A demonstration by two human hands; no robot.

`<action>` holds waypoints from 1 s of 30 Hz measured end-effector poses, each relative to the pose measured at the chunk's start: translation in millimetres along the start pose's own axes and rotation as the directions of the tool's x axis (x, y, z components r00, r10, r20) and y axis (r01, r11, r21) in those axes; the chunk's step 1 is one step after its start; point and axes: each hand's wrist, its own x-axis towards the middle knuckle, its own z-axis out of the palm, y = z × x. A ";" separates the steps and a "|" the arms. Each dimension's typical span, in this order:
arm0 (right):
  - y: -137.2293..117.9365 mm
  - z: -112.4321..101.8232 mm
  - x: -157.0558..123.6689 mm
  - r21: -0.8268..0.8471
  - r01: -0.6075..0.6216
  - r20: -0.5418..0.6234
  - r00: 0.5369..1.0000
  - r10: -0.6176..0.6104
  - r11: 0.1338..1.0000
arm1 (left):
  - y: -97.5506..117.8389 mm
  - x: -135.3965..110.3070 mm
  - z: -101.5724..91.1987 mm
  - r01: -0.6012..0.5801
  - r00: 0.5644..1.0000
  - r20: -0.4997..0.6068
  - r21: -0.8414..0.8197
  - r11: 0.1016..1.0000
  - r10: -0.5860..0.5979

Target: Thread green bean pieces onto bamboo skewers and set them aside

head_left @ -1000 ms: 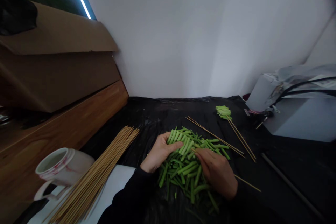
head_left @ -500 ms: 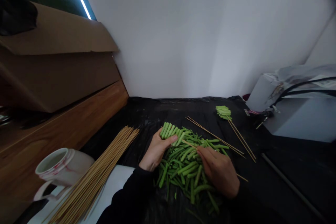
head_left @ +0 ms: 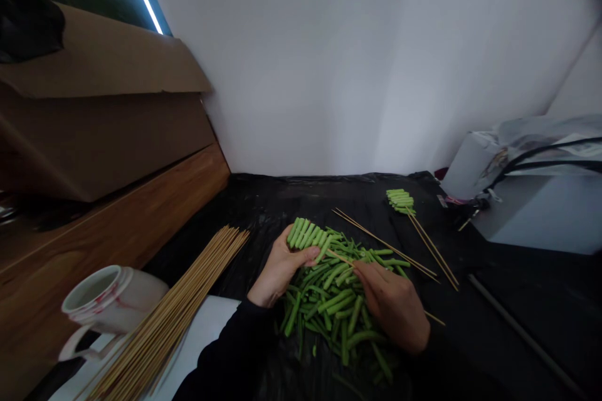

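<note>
My left hand pinches a row of cut green bean pieces held side by side above the loose pile of green beans on the black plastic sheet. My right hand grips a thin bamboo skewer whose tip points left into the held row. Its back end sticks out behind my right wrist. Both sleeves are dark.
A thick bundle of bamboo skewers lies at the left beside a white mug. A finished bean skewer and several loose skewers lie further back. A white box with black cables stands right. Cardboard and a wooden ledge flank the left.
My left hand lifted the row of beans up and left off the pile. My right hand drew back slightly and the skewer tip now meets the row.
</note>
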 end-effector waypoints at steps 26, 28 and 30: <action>151.3 -18.9 -6.3 -0.097 -0.571 -0.401 0.772 0.493 0.815 | 4.1 2.6 1.2 0.010 1.000 -0.026 -0.037 0.999 -0.011; 162.9 -19.1 -10.8 -0.096 -0.610 -0.420 0.741 0.524 0.786 | 3.8 2.9 1.2 0.020 0.999 -0.027 -0.038 0.999 -0.021; 171.5 -16.9 -14.6 -0.092 -0.640 -0.424 0.719 0.551 0.763 | 3.6 3.1 1.2 0.026 0.999 -0.026 -0.038 0.999 -0.027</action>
